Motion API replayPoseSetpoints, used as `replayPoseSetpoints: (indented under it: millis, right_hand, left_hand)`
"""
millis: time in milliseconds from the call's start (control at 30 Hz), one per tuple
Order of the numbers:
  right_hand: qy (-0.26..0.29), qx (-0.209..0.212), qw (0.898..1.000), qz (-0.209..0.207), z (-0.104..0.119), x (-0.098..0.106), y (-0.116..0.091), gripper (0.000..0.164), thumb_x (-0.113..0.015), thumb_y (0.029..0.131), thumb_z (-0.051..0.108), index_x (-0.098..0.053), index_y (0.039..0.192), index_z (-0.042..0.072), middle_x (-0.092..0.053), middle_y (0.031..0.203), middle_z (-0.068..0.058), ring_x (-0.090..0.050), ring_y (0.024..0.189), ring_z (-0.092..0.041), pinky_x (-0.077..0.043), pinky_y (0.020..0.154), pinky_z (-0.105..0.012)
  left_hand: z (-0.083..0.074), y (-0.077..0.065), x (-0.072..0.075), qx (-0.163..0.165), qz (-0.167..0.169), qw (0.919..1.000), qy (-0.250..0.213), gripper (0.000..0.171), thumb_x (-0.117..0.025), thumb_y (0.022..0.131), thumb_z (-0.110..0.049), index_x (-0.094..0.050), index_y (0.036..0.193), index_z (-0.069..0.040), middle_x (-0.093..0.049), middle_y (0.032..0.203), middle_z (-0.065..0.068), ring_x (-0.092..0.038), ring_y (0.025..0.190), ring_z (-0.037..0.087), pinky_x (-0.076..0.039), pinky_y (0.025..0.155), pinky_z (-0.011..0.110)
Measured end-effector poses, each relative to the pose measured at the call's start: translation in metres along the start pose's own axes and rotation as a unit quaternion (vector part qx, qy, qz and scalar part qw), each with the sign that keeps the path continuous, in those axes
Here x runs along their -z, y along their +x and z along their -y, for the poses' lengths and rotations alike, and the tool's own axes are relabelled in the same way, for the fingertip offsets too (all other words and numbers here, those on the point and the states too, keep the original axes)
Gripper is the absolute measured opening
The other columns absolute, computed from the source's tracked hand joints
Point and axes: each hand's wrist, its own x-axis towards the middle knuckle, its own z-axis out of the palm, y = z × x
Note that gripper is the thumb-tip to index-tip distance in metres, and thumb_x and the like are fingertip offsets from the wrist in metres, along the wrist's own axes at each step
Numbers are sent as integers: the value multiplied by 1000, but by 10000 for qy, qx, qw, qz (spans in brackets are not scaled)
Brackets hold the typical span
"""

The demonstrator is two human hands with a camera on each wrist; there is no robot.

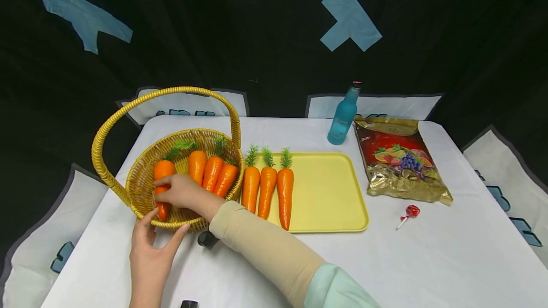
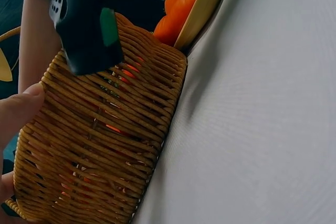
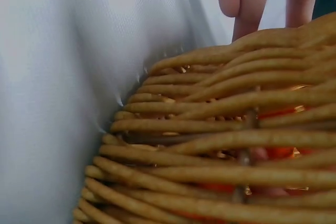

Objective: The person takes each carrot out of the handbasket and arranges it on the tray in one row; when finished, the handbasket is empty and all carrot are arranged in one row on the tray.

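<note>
While the right hand (image 1: 184, 193) has its fingers curled round a carrot (image 1: 164, 169) inside the basket (image 1: 138, 183), I see the left hand (image 1: 151, 248) touching the near rim, fingers spread. The handle (image 1: 97, 149) arches up behind. I count four carrots inside, three on the yellow tray (image 1: 325, 194), and one bottle (image 1: 342, 118), bag (image 1: 398, 160) and lollipop (image 1: 413, 211) on the counter (image 1: 428, 260). A black device (image 2: 86, 30) blocks my left wrist view; weave mostly hides the grip from my right.

A blue bottle (image 1: 343, 117) stands beside a fruit-printed bag (image 1: 400, 163); a red lollipop (image 1: 413, 211) lies near the bag on the tabletop (image 1: 428, 265).
</note>
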Motion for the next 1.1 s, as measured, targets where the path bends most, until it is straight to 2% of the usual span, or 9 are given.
replayPoseSetpoints:
  millis: [133, 200, 367, 500, 600, 733, 833, 967, 1100]
  right_hand:
    - [705, 136, 9966, -393, -2, 6, -5, 32, -72, 89, 23, -69, 121, 20, -67, 104, 8, -58, 67, -3, -50, 57, -11]
    - [1023, 201, 9936, -433, -3, 11, -9, 33, -73, 88, 21, -70, 120, 20, -66, 103, 7, -59, 61, -4, -51, 54, -13]
    - [1666, 530, 9835, -461, -6, 28, -29, 34, -73, 87, 19, -69, 121, 21, -63, 110, 8, -61, 65, -2, -54, 60, -14]
    - [2689, 792, 9593, -354, -10, 49, -51, 36, -72, 89, 15, -67, 124, 18, -60, 112, 9, -66, 72, -8, -60, 67, -24]
    - [2957, 1007, 9492, -368, -17, 66, -69, 37, -71, 89, 14, -66, 125, 18, -59, 114, 10, -67, 77, -10, -62, 72, -33]
    - [2764, 1265, 9514, -497, -29, 86, -93, 37, -72, 89, 17, -66, 125, 20, -58, 119, 9, -68, 78, -13, -61, 74, -38]
    - [2561, 1349, 9552, -617, -39, 100, -114, 37, -72, 89, 19, -66, 126, 21, -58, 122, 7, -66, 77, -16, -60, 71, -33]
    - [2267, 1182, 9629, -869, -58, 115, -144, 38, -72, 89, 21, -65, 126, 23, -56, 127, 5, -63, 87, -17, -58, 73, -29]
    - [1942, 995, 9676, -1267, -88, 126, -171, 38, -71, 90, 20, -65, 127, 21, -56, 129, 2, -60, 101, -21, -56, 85, -35]
  left_hand:
    - [1, 0, 0, 3, -3, 10000, 32, 77, -82, 79, -22, -41, 142, -8, -35, 145, 14, -34, 135, 31, -33, 112, 47]
    - [1, 0, 0, 34, 12, 10000, 42, 78, -82, 79, -23, -40, 143, -8, -34, 146, 15, -32, 135, 32, -32, 113, 48]
    - [2, 0, 0, 151, 52, 9998, 69, 79, -81, 80, -25, -38, 144, -7, -31, 148, 17, -30, 137, 34, -30, 113, 51]
    - [1, 0, 0, 239, 87, 9996, 98, 80, -81, 80, -26, -37, 145, -7, -30, 149, 17, -28, 138, 35, -29, 114, 52]
    - [1, 0, 0, 321, 123, 9993, 124, 81, -80, 81, -28, -36, 145, -8, -29, 151, 16, -27, 139, 34, -29, 114, 50]
    - [0, -1, 1, 371, 140, 9991, 143, 81, -80, 81, -29, -36, 146, -9, -28, 151, 15, -27, 139, 33, -29, 114, 49]
    - [-1, -1, 1, 374, 146, 9991, 134, 81, -80, 81, -28, -35, 146, -9, -28, 151, 14, -26, 140, 32, -28, 115, 49]
    - [-1, -1, 0, 429, 157, 9988, 169, 81, -79, 82, -29, -35, 146, -10, -28, 152, 13, -26, 140, 31, -29, 115, 48]
    - [-2, -1, -1, 434, 148, 9988, 166, 80, -79, 82, -29, -35, 146, -10, -28, 152, 12, -27, 139, 32, -30, 115, 47]
